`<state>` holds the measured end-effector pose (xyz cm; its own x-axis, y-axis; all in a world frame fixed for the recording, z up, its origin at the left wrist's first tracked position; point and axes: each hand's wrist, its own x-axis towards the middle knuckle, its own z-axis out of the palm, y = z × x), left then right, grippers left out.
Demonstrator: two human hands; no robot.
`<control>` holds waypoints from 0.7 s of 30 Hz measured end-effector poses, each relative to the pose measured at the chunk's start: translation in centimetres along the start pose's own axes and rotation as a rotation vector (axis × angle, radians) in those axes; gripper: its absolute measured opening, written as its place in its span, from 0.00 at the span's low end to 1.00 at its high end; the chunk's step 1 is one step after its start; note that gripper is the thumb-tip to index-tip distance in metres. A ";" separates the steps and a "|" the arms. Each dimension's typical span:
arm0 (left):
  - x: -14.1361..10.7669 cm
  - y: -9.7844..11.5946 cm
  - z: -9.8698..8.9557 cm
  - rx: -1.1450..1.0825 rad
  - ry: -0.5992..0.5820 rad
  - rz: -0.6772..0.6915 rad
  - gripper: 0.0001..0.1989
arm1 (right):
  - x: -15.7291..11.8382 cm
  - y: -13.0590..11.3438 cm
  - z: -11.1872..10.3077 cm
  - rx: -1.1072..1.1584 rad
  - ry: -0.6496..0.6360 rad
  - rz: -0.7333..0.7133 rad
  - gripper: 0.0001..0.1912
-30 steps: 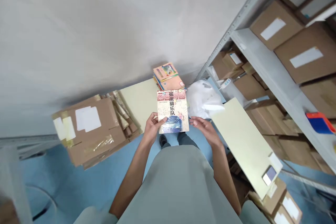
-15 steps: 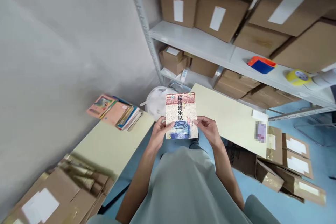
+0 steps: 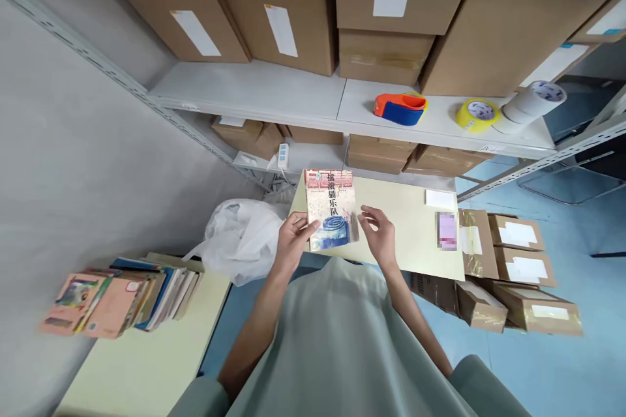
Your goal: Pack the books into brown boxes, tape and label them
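Observation:
A small book [image 3: 330, 208] with a pale, red-banded cover and dark Chinese characters is in front of me, its cover facing up. My left hand [image 3: 293, 241] grips its lower left edge, thumb on the cover and fingers underneath. Just off the book's right edge is my right hand [image 3: 378, 234], its thumb and fingers apart and holding nothing. Beneath and beyond the book lies a pale yellow table [image 3: 391, 208].
A row of books [image 3: 141, 293] lies on another table [image 3: 147, 365] at left, beside a white plastic bag [image 3: 239, 234]. Ahead, a shelf [image 3: 293, 94] bears cartons, a tape dispenser [image 3: 400, 109] and tape rolls [image 3: 476, 115]. Cardboard boxes [image 3: 521, 267] are stacked at right.
My view has turned right toward the shelf and table. My right hand has let go of the book's right edge, while my left hand still holds it.

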<state>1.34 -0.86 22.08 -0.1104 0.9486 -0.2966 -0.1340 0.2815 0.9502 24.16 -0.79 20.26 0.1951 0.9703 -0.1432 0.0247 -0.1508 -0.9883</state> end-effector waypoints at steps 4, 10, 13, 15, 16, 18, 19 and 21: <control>0.8 -1.1 4.2 0.152 0.076 0.107 0.23 | 1.0 -0.6 1.4 0.034 -0.110 0.023 0.34; -0.2 -1.8 7.5 0.472 -0.068 0.151 0.17 | 2.5 0.0 2.9 -0.183 -0.019 0.094 0.31; 0.6 -1.2 7.0 0.266 -0.172 0.079 0.22 | 3.9 0.3 1.7 -0.130 0.009 0.029 0.32; 1.5 -0.5 6.0 0.177 -0.101 0.016 0.27 | 4.6 0.0 0.8 -0.022 -0.047 -0.006 0.32; 1.9 -0.1 5.4 0.166 -0.046 -0.004 0.29 | 4.7 -0.2 0.4 0.033 -0.075 -0.003 0.32; 2.5 0.8 4.1 0.169 0.054 -0.020 0.33 | 4.7 -0.8 -0.1 0.128 -0.119 0.036 0.31; 2.7 1.3 3.5 0.168 0.095 -0.018 0.35 | 4.7 -1.1 -0.3 0.169 -0.138 0.064 0.30; 2.9 2.2 2.4 0.156 0.160 0.000 0.38 | 4.5 -1.7 -0.7 0.252 -0.175 0.118 0.29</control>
<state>3.10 2.84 23.54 -0.2671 0.9170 -0.2963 0.0190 0.3124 0.9498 25.70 3.67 21.36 0.0103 0.9699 -0.2431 -0.2362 -0.2339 -0.9431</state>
